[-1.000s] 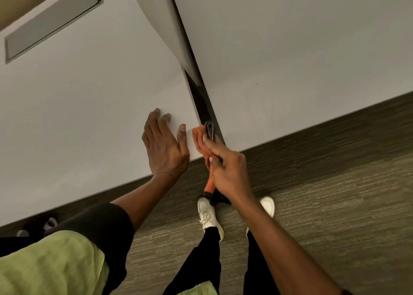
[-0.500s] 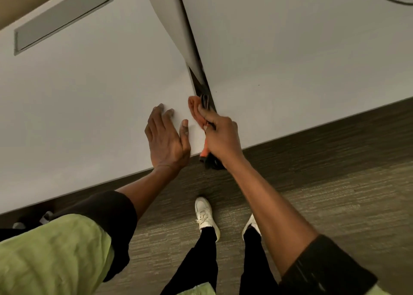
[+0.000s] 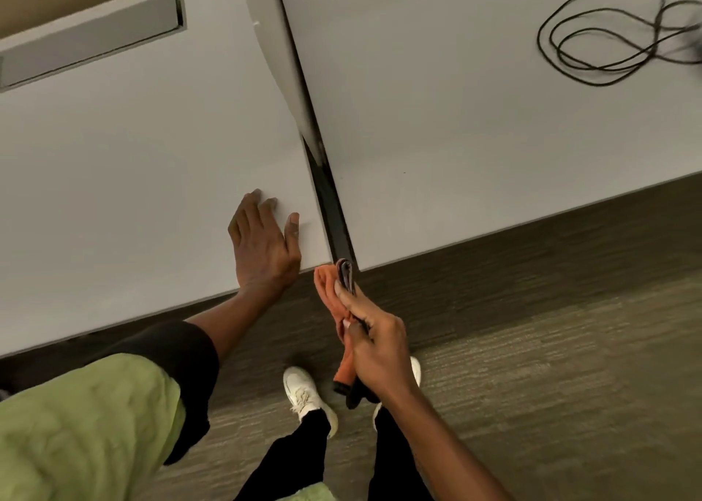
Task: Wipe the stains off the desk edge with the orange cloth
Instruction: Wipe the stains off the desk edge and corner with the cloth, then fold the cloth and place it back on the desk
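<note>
Two white desks meet at a narrow dark gap (image 3: pixel 329 200). My left hand (image 3: pixel 264 246) lies flat, fingers spread, on the left desk (image 3: pixel 133 166) near its front right corner. My right hand (image 3: pixel 374 343) grips the folded orange cloth (image 3: pixel 328 286), which has a dark side and hangs down below the fist. The cloth's top sits just off the front end of the gap, at the corner of the right desk (image 3: pixel 475 121). No stain is plain to see on the edges.
A white divider panel (image 3: pixel 279 64) runs back along the gap. A grey cable tray slot (image 3: pixel 91 39) is set in the left desk. A coiled black cable (image 3: pixel 607 41) lies on the right desk. Grey carpet and my white shoes (image 3: pixel 305 394) are below.
My right hand has drawn the cloth back out of the gap toward me, from well inside it to just past the desks' front edge. The left hand stays put.
</note>
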Tool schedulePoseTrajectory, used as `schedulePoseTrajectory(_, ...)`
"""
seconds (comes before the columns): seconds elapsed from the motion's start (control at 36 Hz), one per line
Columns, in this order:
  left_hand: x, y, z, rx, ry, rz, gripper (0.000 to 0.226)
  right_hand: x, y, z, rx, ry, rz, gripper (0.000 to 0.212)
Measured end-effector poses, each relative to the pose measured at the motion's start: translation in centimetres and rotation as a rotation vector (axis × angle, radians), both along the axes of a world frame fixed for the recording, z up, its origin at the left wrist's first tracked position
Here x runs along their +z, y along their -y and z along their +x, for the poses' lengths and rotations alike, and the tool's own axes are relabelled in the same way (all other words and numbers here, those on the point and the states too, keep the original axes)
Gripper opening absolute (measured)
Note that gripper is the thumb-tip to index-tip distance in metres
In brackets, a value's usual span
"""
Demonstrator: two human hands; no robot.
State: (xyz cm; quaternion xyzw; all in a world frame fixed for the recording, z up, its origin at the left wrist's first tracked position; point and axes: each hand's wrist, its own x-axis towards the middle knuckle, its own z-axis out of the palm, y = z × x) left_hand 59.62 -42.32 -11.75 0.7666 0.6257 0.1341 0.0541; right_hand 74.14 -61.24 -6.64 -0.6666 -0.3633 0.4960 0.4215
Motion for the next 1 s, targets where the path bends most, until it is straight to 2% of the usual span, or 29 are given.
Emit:
schedulePoseTrajectory(0.17,0.2,0.0,-0.6,-0.001,0.069,-0.064,0.057,1.9,-0.4,-0.9,-0.029,0.085,0.067,0.072)
schedulePoseTrajectory(0.25,1.8,0.7,-0.6,0.045,0.192,-0.111,0.048,2.9,-1.2,-1.1,-0.024,0.107,0.133,0.072)
schedulePoseTrajectory(0.31,3.6,2.0,-1.0,0.097,0.323,-0.160,0.045,3.4,-1.8,-1.4,-0.014,0.121,0.170,0.072)
schedulePoseTrajectory(0.39,7.3,4.5,-2.1,0.168,0.572,-0.268,0.060,4.3,-2.6,-2.3,-0.002,0.153,0.212,0.072)
schedulePoseTrajectory(0.47,11.0,7.0,-3.5,0.207,0.942,-0.538,0.071,5.4,-3.3,-4.1,0.037,0.197,0.266,0.074)
schedulePoseTrajectory(0.53,12.8,8.1,-4.9,0.211,1.064,-0.652,0.076,6.0,-3.6,-5.7,0.078,0.227,0.317,0.073)
schedulePoseTrajectory(0.61,14.3,8.8,-7.4,0.233,1.198,-0.694,0.064,7.0,-4.0,-8.4,0.123,0.279,0.380,0.072)
schedulePoseTrajectory(0.75,15.7,8.5,-12.5,0.284,1.289,-0.653,0.027,8.7,-4.7,-13.4,0.182,0.322,0.467,0.068)
schedulePoseTrajectory(1.0,16.9,8.2,-21.2,0.259,1.271,-0.553,0.020,10.2,-6.3,-21.6,0.080,0.496,0.603,0.036)
